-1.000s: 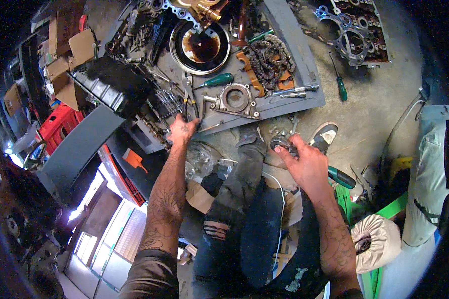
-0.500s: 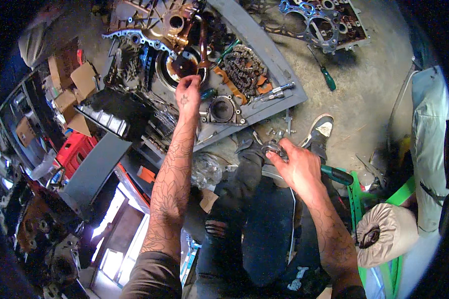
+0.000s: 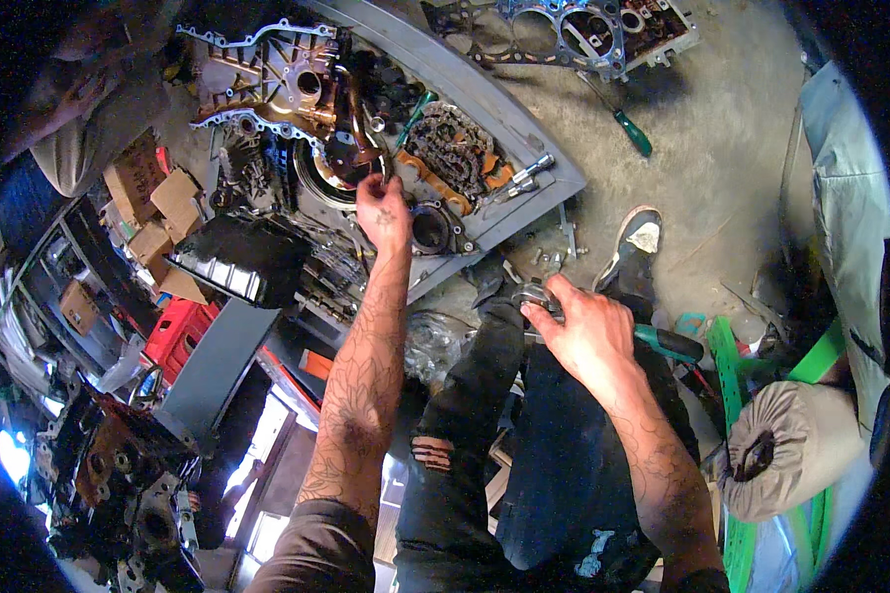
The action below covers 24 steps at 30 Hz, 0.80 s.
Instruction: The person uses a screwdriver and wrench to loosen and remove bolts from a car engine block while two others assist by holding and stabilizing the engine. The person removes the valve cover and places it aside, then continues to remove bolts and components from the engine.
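Note:
My left hand (image 3: 383, 211) reaches out over the grey tray (image 3: 539, 148) of engine parts, closed on a pair of pliers (image 3: 373, 133) whose jaws point at a dark round bowl (image 3: 321, 178). A round metal housing (image 3: 431, 228) lies just right of that hand. My right hand (image 3: 585, 333) stays over my knee in dark trousers and grips a small metal ring part (image 3: 527, 296). A teal-handled tool (image 3: 668, 343) lies right beside this hand.
The tray also carries a coiled chain (image 3: 452, 148), a green screwdriver (image 3: 417, 105) and an aluminium engine cover (image 3: 267, 79). A black oil pan (image 3: 240, 259), cardboard boxes (image 3: 153, 203) and a red crate (image 3: 176, 338) crowd the left. On the concrete lie another screwdriver (image 3: 630, 130) and a cylinder head (image 3: 588, 25).
My left hand has travelled from the near edge of the tray farther out over it, taking the pliers along. My right hand has stayed over the knee with the ring part.

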Each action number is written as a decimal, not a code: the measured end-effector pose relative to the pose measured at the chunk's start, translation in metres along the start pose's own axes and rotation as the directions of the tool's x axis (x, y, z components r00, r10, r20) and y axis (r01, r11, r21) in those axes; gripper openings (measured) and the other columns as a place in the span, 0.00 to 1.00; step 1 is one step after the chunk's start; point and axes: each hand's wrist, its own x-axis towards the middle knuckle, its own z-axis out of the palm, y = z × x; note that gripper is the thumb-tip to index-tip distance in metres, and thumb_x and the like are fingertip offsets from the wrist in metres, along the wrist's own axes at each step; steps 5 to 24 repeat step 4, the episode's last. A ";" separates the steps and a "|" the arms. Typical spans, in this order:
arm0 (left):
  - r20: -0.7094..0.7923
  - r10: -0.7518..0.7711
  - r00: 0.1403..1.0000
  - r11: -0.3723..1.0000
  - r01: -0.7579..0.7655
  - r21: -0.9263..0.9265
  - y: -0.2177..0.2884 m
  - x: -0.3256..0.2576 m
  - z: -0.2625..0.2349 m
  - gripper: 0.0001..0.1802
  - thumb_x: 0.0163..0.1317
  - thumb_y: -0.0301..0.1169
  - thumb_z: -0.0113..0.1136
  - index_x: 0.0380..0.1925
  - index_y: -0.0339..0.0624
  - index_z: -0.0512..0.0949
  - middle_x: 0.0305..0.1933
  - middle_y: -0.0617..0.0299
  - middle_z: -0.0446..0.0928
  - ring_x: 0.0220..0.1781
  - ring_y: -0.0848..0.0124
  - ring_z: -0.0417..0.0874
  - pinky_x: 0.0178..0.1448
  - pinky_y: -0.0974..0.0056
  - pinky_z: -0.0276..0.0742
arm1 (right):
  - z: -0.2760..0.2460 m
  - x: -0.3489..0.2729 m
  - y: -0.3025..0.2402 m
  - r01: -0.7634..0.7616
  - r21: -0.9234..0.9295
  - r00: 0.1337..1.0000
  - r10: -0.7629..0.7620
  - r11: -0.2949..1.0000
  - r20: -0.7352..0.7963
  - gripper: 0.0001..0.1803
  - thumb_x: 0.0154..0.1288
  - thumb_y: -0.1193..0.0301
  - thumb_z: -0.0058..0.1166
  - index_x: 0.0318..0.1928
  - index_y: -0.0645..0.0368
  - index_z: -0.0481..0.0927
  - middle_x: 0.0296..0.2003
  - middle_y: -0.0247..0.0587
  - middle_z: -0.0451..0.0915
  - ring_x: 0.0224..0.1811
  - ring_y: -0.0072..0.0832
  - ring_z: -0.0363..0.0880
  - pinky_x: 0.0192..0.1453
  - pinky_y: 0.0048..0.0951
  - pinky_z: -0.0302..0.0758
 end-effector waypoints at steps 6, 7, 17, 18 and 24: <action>-0.020 0.207 0.978 0.941 -0.194 0.277 0.047 0.021 -0.001 0.20 0.51 0.40 0.64 0.40 0.39 0.77 0.34 0.50 0.80 0.37 0.60 0.80 0.44 0.58 0.72 | -0.007 -0.001 -0.001 -0.056 -0.018 0.996 0.057 0.998 0.074 0.20 0.59 0.51 0.53 0.40 0.54 0.74 0.27 0.48 0.81 0.32 0.46 0.80 0.37 0.44 0.74; -0.020 0.207 0.978 0.941 -0.194 0.277 0.047 0.021 -0.001 0.20 0.51 0.40 0.64 0.40 0.39 0.77 0.34 0.50 0.80 0.37 0.60 0.80 0.44 0.58 0.72 | -0.007 -0.001 -0.001 -0.056 -0.018 0.996 0.057 0.998 0.074 0.20 0.59 0.51 0.53 0.40 0.54 0.74 0.27 0.48 0.81 0.32 0.46 0.80 0.37 0.44 0.74; -0.020 0.207 0.978 0.941 -0.194 0.277 0.047 0.021 -0.001 0.20 0.51 0.40 0.64 0.40 0.39 0.77 0.34 0.50 0.80 0.37 0.60 0.80 0.44 0.58 0.72 | -0.007 -0.001 -0.001 -0.056 -0.018 0.996 0.057 0.998 0.074 0.20 0.59 0.51 0.53 0.40 0.54 0.74 0.27 0.48 0.81 0.32 0.46 0.80 0.37 0.44 0.74; -0.020 0.207 0.978 0.941 -0.194 0.277 0.047 0.021 -0.001 0.20 0.51 0.40 0.64 0.40 0.39 0.77 0.34 0.50 0.80 0.37 0.60 0.80 0.44 0.58 0.72 | -0.007 -0.001 -0.001 -0.056 -0.018 0.996 0.057 0.998 0.074 0.20 0.59 0.51 0.53 0.40 0.54 0.74 0.27 0.48 0.81 0.32 0.46 0.80 0.37 0.44 0.74; -0.020 0.207 0.978 0.941 -0.194 0.277 0.047 0.021 -0.001 0.20 0.51 0.40 0.64 0.40 0.39 0.77 0.34 0.50 0.80 0.37 0.60 0.80 0.44 0.58 0.72 | -0.007 -0.001 -0.001 -0.056 -0.018 0.996 0.057 0.998 0.074 0.20 0.59 0.51 0.53 0.40 0.54 0.74 0.27 0.48 0.81 0.32 0.46 0.80 0.37 0.44 0.74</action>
